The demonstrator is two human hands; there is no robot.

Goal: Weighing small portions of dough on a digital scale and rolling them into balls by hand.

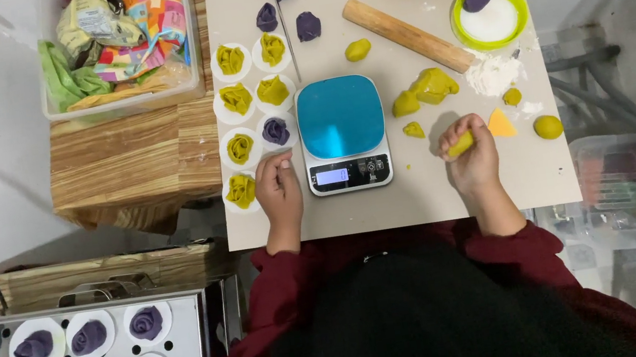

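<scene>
Dough work at a kitchen scale (343, 134) on the table (389, 201).
Right hand (473, 157) fingers curl tight around a yellow dough piece (461, 144); left hand (278, 186) fingers are bent, resting just beside the scale, yellow dough rosettes (241, 190) left of them.

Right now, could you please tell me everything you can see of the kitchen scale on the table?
The kitchen scale is a flat, rounded square with a glossy teal weighing plate, nothing resting on it. Below the plate runs a silver-looking front strip with a small lit display and dark buttons. It lies level near the middle of the table, its display facing the person. The left hand rests on the table close to its front left corner; whether they touch cannot be told. Yellow dough lumps lie to its right.
</scene>
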